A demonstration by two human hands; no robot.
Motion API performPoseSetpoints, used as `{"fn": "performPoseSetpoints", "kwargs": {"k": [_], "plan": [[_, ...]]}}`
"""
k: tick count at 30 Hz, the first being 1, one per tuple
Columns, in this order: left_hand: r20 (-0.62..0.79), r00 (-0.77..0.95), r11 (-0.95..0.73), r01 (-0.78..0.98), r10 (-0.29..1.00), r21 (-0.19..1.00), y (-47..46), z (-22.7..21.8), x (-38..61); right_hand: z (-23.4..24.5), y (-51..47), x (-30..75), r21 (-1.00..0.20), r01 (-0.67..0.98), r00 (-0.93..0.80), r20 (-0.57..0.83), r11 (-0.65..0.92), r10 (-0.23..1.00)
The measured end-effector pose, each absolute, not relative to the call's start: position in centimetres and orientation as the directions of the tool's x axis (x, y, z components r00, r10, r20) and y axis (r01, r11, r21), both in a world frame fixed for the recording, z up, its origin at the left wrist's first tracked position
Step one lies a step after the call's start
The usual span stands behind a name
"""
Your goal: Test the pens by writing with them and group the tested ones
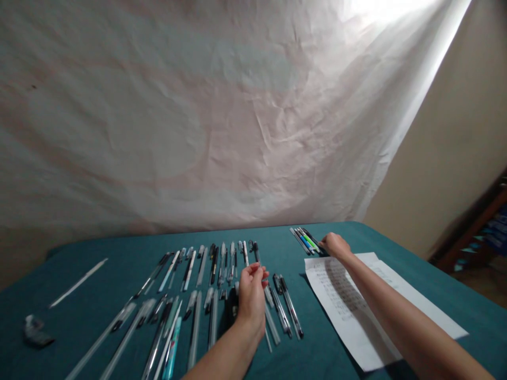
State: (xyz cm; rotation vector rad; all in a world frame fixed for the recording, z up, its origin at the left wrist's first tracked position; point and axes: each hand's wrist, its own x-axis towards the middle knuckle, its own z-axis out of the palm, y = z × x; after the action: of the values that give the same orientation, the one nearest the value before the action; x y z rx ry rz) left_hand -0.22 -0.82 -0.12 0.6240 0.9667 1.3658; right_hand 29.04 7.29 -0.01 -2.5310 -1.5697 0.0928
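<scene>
My left hand (251, 298) is over the middle of the teal cloth, between two rows of pens. Its fingers are curled with the tips pressed together; anything small between them cannot be made out. Just beyond its fingertips lies a dark-capped pen (256, 252). Farther right, my right hand (335, 246) reaches to a small group of pens, its fingers closed at the near end of a black pen (310, 234). Beside that pen are a green pen (311, 242) and a blue one (304, 241). The right fingertips are partly hidden.
Loose caps and clear pen barrels (194, 330) fill the left and middle of the cloth (130, 250). Written paper sheets (336, 295) lie under my right forearm. A white stick (79, 282) and a crumpled dark item (36, 332) are far left. A pale sheet (198, 116) hangs behind.
</scene>
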Motion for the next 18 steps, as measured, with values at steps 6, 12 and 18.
{"fn": "performPoseSetpoints", "kwargs": {"k": [6,12,18], "plan": [[-0.211,-0.047,0.159,-0.509,0.976,0.846,-1.0,0.0,-0.2,0.8,6.5,28.4,-0.175,0.889,0.440,0.066,-0.423,0.896],[-0.200,-0.036,0.153,-0.517,0.979,0.842,-1.0,0.0,-0.2,2.7,4.4,24.5,-0.215,0.931,0.339,0.198,-0.296,0.920],[-0.186,-0.036,0.143,-0.506,0.982,0.851,-1.0,-0.1,-0.1,1.1,-1.1,17.7,-0.383,0.919,-0.045,0.137,0.095,0.990]]}}
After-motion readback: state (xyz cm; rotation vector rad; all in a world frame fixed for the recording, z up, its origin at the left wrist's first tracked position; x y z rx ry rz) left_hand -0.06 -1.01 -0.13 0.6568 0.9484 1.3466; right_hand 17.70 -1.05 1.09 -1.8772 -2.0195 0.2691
